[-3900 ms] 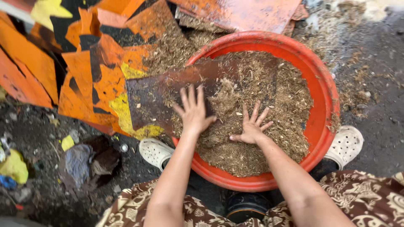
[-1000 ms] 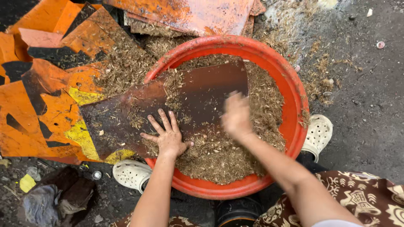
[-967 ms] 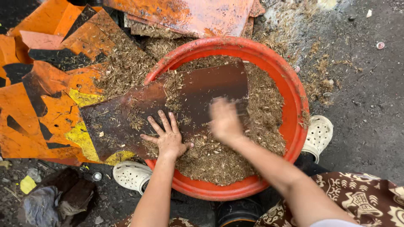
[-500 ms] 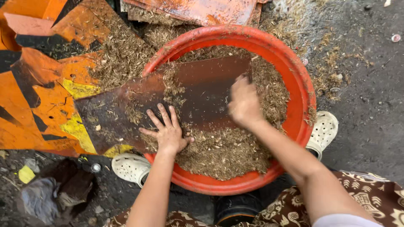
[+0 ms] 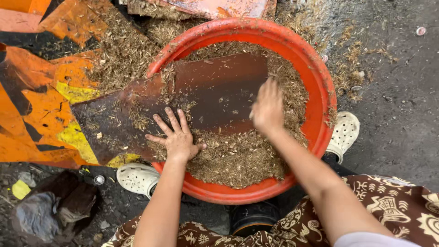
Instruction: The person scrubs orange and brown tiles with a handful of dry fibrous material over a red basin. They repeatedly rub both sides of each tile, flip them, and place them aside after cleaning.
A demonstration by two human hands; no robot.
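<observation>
Here the person crouches over one orange basin (image 5: 315, 77) heaped with dry, chopped, straw-like chaff (image 5: 238, 160). One dark brown board (image 5: 201, 93) lies across the basin, its right end over the chaff and its left end jutting past the rim at 9 o'clock onto the orange sheets (image 5: 41, 105). The left hand (image 5: 176, 137) lies flat with fingers spread wide, gripping nothing, pressing the board's lower edge where it meets the chaff, at about 7 o'clock in the basin. The right hand (image 5: 267, 107) is blurred, sitting at the board's right end near the basin's centre toward 3 o'clock; its fingers look held together and slightly curled, but whether they grip anything cannot be told. As a judgement, rubbing the chaff against the board goes best if the left hand keeps firm, even weight so the board does not slide, while the right works in short strokes kept inside the rim, since loose chaff already lies scattered on the ground at 12 and 2 o'clock. Counted: two hands, one basin, one board, two white clogs (image 5: 137, 176), one at 8 o'clock and one at 4 o'clock beside the basin, and several orange sheets.
</observation>
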